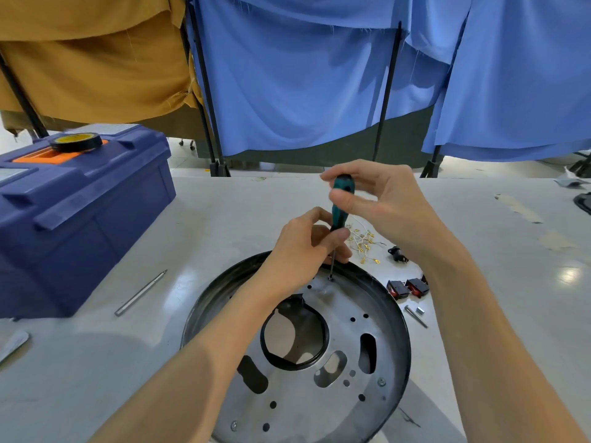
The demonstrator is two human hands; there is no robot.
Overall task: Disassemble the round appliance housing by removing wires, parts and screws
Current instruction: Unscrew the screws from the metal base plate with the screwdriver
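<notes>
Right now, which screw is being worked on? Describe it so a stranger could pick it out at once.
On the table, find the round housing and its silver plate. The screw sits at the plate's far edge, just inside the black rim. Unlike the two screws near the plate's near edge, it has the screwdriver tip on it.

1. The pale table carries the round appliance housing at 6 o'clock.
2. At 9 o'clock stands a blue toolbox.
3. Between toolbox and housing lies a steel bit shaft.
4. Seen from the housing, loose white wires lie at 12 o'clock, with a black connector just beside them.
5. Two red rocker switches lie at 2 o'clock of the housing, and a metal pin lies near them.
</notes>
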